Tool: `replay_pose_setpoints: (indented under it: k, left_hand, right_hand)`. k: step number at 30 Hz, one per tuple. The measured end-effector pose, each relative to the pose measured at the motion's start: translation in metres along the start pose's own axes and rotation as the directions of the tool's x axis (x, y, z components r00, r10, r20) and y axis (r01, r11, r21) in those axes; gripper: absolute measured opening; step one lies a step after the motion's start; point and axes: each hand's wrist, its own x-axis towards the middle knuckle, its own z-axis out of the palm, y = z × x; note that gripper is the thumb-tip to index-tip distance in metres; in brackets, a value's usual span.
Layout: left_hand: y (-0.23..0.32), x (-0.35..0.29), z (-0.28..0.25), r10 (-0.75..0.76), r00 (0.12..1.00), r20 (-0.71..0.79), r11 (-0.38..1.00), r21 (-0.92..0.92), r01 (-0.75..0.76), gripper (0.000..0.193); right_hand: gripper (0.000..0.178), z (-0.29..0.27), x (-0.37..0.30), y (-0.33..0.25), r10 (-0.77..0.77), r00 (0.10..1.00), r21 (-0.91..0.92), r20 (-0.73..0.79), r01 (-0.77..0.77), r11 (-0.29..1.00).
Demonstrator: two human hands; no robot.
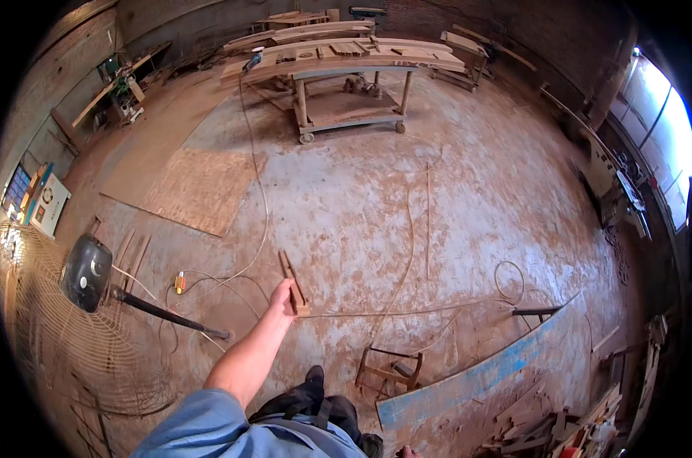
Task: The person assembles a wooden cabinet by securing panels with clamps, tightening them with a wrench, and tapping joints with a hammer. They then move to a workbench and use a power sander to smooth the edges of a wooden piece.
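Note:
My left hand is stretched out ahead over the floor. Its fingers are wrapped round a narrow brown wooden piece, which points away from me and has a small pale block at its near end. What exact kind of piece it is, I cannot make out. Only a bit of my right hand shows at the lower edge, with its fingers mostly cut off from view.
A wheeled workbench with long boards stands ahead. Plywood lies left on the dusty floor; a large caged fan is nearer. Cables cross the floor. A small wooden frame, blue-painted board and wood scraps lie right.

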Motion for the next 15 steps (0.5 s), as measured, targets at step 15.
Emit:
replay_pose_setpoints:
  k: [15]
  left_hand:
    - [0.224,0.065,0.139,0.355,0.865,0.355,0.919,0.038,-0.393,0.035]
  right_hand:
    - [0.023,0.104,0.226,-0.249,-0.074,0.989,0.174,0.129,0.051,0.983]
